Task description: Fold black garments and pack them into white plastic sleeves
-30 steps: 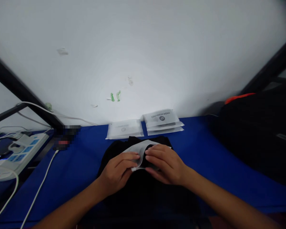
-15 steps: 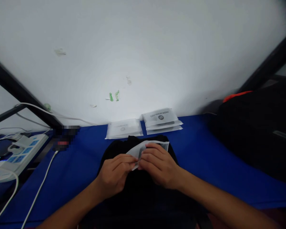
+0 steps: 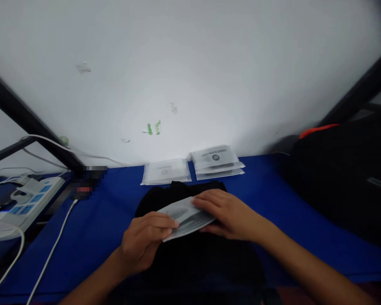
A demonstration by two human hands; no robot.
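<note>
A translucent plastic pouch [image 3: 189,218] is held between both hands above a black cloth item [image 3: 197,262]. My left hand [image 3: 147,239] pinches its left end, thumb on top. My right hand [image 3: 225,214] grips the right end, fingers over the upper edge and thumb below. Something dark shows faintly inside the pouch; what it is cannot be made out. Behind the black cloth lie a flat white pouch [image 3: 167,170] and a small stack of similar pouches [image 3: 216,159] with a printed logo.
The blue table surface [image 3: 260,190] meets a white wall. At the left are a power strip [image 3: 34,203], white cables and a pixelated dark object [image 3: 85,182]. A large black bag [image 3: 346,182] with an orange edge fills the right side.
The held pouch has been turned and now lies flatter, with its long edge towards me. My left hand has moved left and down, and my right hand slightly right, so they are farther apart.
</note>
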